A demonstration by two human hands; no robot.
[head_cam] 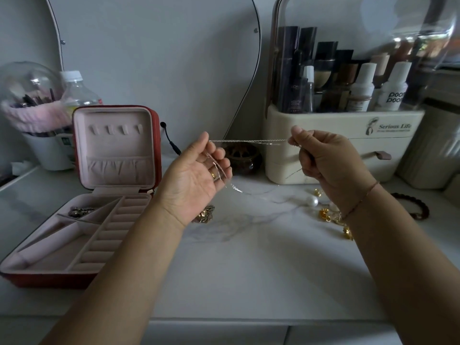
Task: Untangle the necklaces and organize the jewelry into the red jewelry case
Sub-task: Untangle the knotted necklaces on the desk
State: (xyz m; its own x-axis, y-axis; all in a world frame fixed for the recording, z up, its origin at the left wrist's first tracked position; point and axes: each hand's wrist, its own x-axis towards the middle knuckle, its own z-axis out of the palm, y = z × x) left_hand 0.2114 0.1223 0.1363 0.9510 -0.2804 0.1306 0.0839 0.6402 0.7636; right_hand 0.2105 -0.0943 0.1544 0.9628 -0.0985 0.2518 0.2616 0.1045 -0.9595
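A thin silver necklace chain (249,141) is stretched taut between both hands above the marble table. My left hand (196,178) pinches one end between thumb and fingertips, palm up, with loose loops of chain draped over its fingers. My right hand (326,158) pinches the other end, fingers curled. The red jewelry case (156,150) stands open at the left, its pink lid upright; a dark metal piece (81,211) lies in a back compartment. More jewelry lies on the table: a bronze piece (206,215) under my left wrist, a pearl (311,201) and gold pieces (326,215) near my right wrist.
A cream cosmetics organizer (343,150) with bottles stands at the back right, a small dark wooden bowl (242,158) in front of the mirror. A brush holder (47,148) and water bottle (77,93) stand behind the case. A brown beaded bracelet (418,207) lies at the far right.
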